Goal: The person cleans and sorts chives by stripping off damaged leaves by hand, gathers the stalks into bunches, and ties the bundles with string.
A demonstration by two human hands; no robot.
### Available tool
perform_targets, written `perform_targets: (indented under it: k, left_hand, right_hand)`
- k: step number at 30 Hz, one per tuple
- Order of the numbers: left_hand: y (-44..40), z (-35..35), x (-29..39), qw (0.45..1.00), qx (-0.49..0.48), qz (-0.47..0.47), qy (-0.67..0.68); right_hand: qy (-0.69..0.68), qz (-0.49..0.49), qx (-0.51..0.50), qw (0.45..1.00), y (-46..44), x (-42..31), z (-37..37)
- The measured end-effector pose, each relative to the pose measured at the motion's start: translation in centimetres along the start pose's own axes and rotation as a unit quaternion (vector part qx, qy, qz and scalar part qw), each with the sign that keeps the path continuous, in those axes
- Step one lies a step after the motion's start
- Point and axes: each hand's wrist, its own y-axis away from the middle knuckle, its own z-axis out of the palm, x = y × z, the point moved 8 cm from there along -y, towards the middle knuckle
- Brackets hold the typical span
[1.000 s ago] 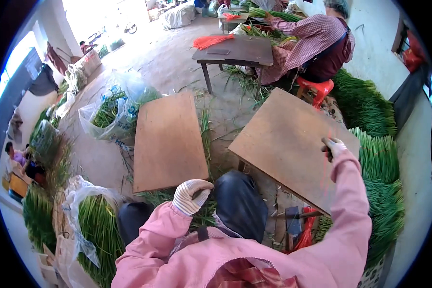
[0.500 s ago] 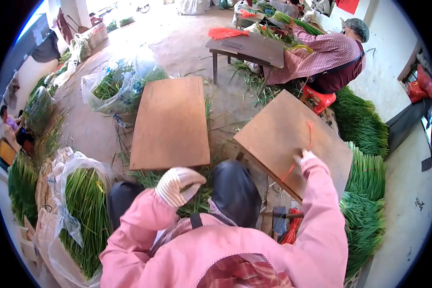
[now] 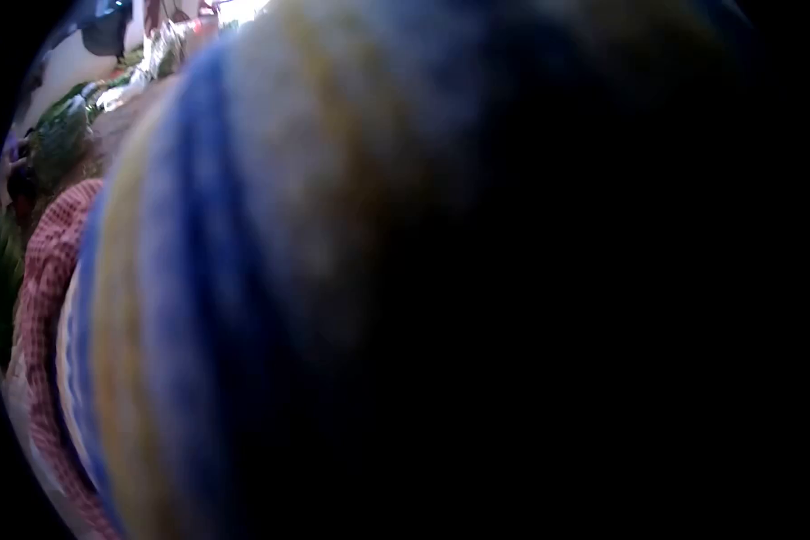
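Blurred striped fabric (image 3: pixel 166 297) in blue, yellow and whitish bands hangs very close to the lens and blocks most of the view, fading to black on the right. What it belongs to cannot be made out. Beside its left edge runs a strip of pink checked cloth (image 3: pixel 43 279), curving downward. Neither of my hands can be made out, and whatever they hold or touch is hidden. The two brown boards are also out of sight.
At the upper left, a plastic-wrapped green bundle (image 3: pixel 60 139) lies near pale bags (image 3: pixel 133 83). Dark cloth (image 3: pixel 105 34) hangs by the wall. Green stalks (image 3: pixel 4 283) show at the left edge.
Striped fabric has come up against the lens, covering the boards, my hands and the co-worker. Pink checked cloth has appeared at the left. Earlier, my right hand was over the right board with red strands.
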Motion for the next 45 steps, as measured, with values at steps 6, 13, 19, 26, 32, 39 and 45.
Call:
perform_targets:
  k: [6,13,19,26,32,39,45]
  left_hand:
    - [-1.3,-0.2,-0.1,0.999,0.004,0.018,-0.028]
    - [-1.5,0.7,-1.8,1.000,0.005,0.014,-0.014]
    - [0.1,2.4,-5.9,0.997,0.042,-0.021,0.054]
    - [10.4,14.9,-15.0,0.950,-0.137,-0.111,0.258]
    - [21.6,24.7,-15.5,0.845,-0.337,-0.210,0.358]
    - [26.3,20.0,-6.4,0.839,-0.263,-0.281,0.384]
    - [26.5,14.1,3.1,0.775,-0.058,-0.442,0.448]
  right_hand:
    - [0.085,0.134,-0.002,0.987,2.0,0.5,2.3]
    - [0.123,0.218,0.013,0.968,2.9,1.2,2.7]
    - [0.138,0.275,0.006,0.952,3.3,0.9,1.8]
    - [0.173,0.368,-0.059,0.912,-0.4,9.3,4.0]
    - [0.147,0.437,-0.232,0.856,-4.3,11.4,2.9]
    - [0.135,0.203,0.119,0.962,-10.3,2.6,-1.3]
    - [-0.228,-0.130,0.021,0.965,-12.8,-22.1,9.8]
